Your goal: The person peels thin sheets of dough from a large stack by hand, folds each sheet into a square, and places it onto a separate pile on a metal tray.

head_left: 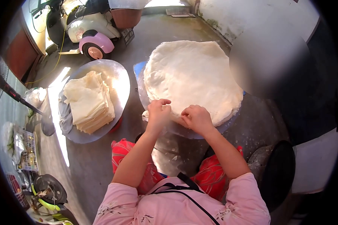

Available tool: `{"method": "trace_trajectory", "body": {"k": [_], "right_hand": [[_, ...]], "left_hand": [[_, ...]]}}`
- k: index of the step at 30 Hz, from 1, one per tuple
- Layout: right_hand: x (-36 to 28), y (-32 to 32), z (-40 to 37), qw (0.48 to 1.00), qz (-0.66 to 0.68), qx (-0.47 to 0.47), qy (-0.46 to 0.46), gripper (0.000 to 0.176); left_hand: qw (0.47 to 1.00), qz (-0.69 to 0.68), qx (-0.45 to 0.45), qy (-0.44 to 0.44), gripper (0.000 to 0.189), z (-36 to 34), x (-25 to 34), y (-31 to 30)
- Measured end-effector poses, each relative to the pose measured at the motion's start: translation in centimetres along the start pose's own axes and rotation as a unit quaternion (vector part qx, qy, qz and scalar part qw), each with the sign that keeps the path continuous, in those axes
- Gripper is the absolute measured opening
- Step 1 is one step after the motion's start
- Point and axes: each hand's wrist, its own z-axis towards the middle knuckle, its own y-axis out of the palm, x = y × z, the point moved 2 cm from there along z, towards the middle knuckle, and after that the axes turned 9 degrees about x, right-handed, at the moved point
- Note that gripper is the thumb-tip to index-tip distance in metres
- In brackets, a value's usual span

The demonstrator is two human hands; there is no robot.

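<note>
Two round trays share the floor area in the head view. The left tray point(119, 83), left of centre, bears a stack of pale sheets point(90, 101) with grey cloth point(65, 118) at its left side. A wide, pale dough-like sheet point(191, 75) covers most of the right tray point(191, 133), in the upper middle of the frame.

At upper left stands a scooter point(92, 30) with a pink wheel guard, a basket point(125, 18) beside it. A fan point(15, 93) leans in from the left edge; below it are a wire crate point(28, 150) and a wheel point(50, 189). A dark round object point(278, 174) is at lower right. At upper right a blurred patch hides part of the wall point(225, 17) and reaches the sheet's right side.

Both forearms rise from the bottom, converging on the sheet's near edge. The left hand point(159, 113) has its index finger stretched rightward, the others bent and blurred; whether it grips anything I cannot tell. Just beside it, the right hand point(196, 118) is palm-down, fingers curled onto the edge; whether they pinch it is hidden.
</note>
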Motion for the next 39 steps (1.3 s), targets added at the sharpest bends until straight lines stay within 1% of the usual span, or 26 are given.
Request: {"method": "trace_trajectory", "body": {"k": [1, 3, 5, 9, 10, 11, 12, 13, 14, 15, 16, 18, 20, 21, 22, 23, 24, 26, 27, 28, 30, 32, 34, 36, 37, 39], "right_hand": [[0.2, 0.2, 0.0, 1.0, 0.001, -0.018, 0.02, 0.014], [0.3, 0.2, 0.1, 0.998, 0.001, -0.038, 0.041, 0.013], [-0.3, -0.4, 0.4, 0.999, 0.024, -0.04, 0.008, 0.008], [0.1, -0.4, 0.5, 0.999, 0.0, -0.04, -0.025, 0.01], [0.3, -0.4, 0.5, 0.999, 0.027, -0.042, 0.021, 0.011], [0.6, -0.2, 0.4, 0.995, 0.054, -0.043, 0.067, 0.012], [0.7, -0.2, 0.5, 0.995, 0.055, -0.045, 0.067, 0.012], [1.0, 0.0, 0.5, 0.986, 0.087, -0.063, 0.128, 0.013], [1.3, 0.1, 0.5, 0.971, 0.118, -0.083, 0.189, 0.014], [1.5, 0.2, 0.5, 0.971, 0.118, -0.084, 0.189, 0.014], [1.7, 0.3, 0.6, 0.973, 0.11, -0.084, 0.186, 0.014], [1.4, 0.0, 1.0, 0.975, 0.101, -0.084, 0.18, 0.014], [0.2, -0.7, 1.4, 0.985, 0.11, -0.078, 0.112, 0.013], [0.2, -0.6, 1.4, 0.984, 0.111, -0.08, 0.112, 0.013], [0.3, -0.4, 1.4, 0.99, 0.092, -0.078, 0.075, 0.012], [0.3, -0.2, 1.4, 0.994, 0.073, -0.077, 0.037, 0.012], [0.4, -0.1, 1.3, 0.993, 0.074, -0.078, 0.036, 0.012], [1.0, 0.2, 1.2, 0.983, 0.11, -0.088, 0.116, 0.014], [1.2, 0.3, 1.1, 0.983, 0.111, -0.09, 0.115, 0.014], [1.5, 0.4, 1.0, 0.978, 0.13, -0.09, 0.137, 0.014], [2.2, 0.7, 1.1, 0.972, 0.149, -0.087, 0.157, 0.015], [3.0, 1.2, 1.1, 0.953, 0.197, -0.118, 0.2, 0.016], [3.7, 1.6, 1.1, 0.947, 0.206, -0.129, 0.212, 0.017], [3.8, 1.7, 1.4, 0.941, 0.214, -0.139, 0.223, 0.018], [3.6, 1.6, 1.5, 0.944, 0.206, -0.137, 0.22, 0.018], [3.4, 1.7, 1.5, 0.946, 0.198, -0.137, 0.216, 0.018]], "left_hand": [[1.0, -0.001, 0.001, -0.002, 0.024, -0.2, 0.3, -0.2], [0.998, 0.039, -0.007, 0.041, 0.021, -0.6, 0.7, -0.3], [0.998, 0.034, -0.019, 0.04, 0.02, -0.3, 0.5, -0.3], [0.997, 0.037, -0.037, 0.053, 0.019, -0.3, 0.3, -0.3], [0.997, 0.036, -0.035, 0.051, 0.019, -0.3, 0.0, -0.2], [0.996, 0.039, -0.036, 0.074, 0.019, -0.1, -0.5, 0.0], [0.994, 0.042, -0.038, 0.097, 0.018, -0.1, -0.4, 0.0], [0.994, 0.042, -0.036, 0.097, 0.018, -0.1, -0.2, -0.1], [0.99, 0.076, -0.044, 0.115, 0.017, -0.3, 0.0, 0.0], [0.984, 0.11, -0.053, 0.132, 0.017, -0.5, 0.3, -0.1], [0.984, 0.11, -0.053, 0.131, 0.017, -0.7, 0.3, -0.1], [0.965, 0.177, -0.08, 0.179, 0.018, -1.1, 0.3, -0.1], [0.968, 0.17, -0.064, 0.172, 0.017, -1.4, 0.7, -0.2], [0.971, 0.165, -0.049, 0.168, 0.016, -1.4, 0.8, -0.3], [0.971, 0.165, -0.049, 0.166, 0.016, -1.4, 0.7, -0.2], [0.967, 0.166, -0.033, 0.191, 0.015, -1.4, 0.7, -0.2], [0.962, 0.166, -0.017, 0.215, 0.014, -1.4, 0.7, -0.1], [0.96, 0.168, -0.01, 0.225, 0.014, -1.4, 0.4, 0.1], [0.957, 0.17, -0.004, 0.236, 0.014, -1.5, 0.4, 0.0], [0.957, 0.17, -0.003, 0.234, 0.014, -1.6, 0.5, -0.1], [0.957, 0.19, -0.027, 0.215, 0.018, -1.6, 0.9, -0.2], [0.953, 0.193, -0.022, 0.232, 0.019, -1.7, 0.8, -0.2], [0.949, 0.196, -0.016, 0.248, 0.02, -1.9, 0.6, -0.1], [0.931, 0.227, -0.048, 0.282, 0.025, -2.1, 0.4, 0.3], [0.931, 0.227, -0.047, 0.282, 0.025, -2.2, 0.4, 0.4], [0.914, 0.279, -0.055, 0.291, 0.031, -2.6, 0.6, 0.6]]}}
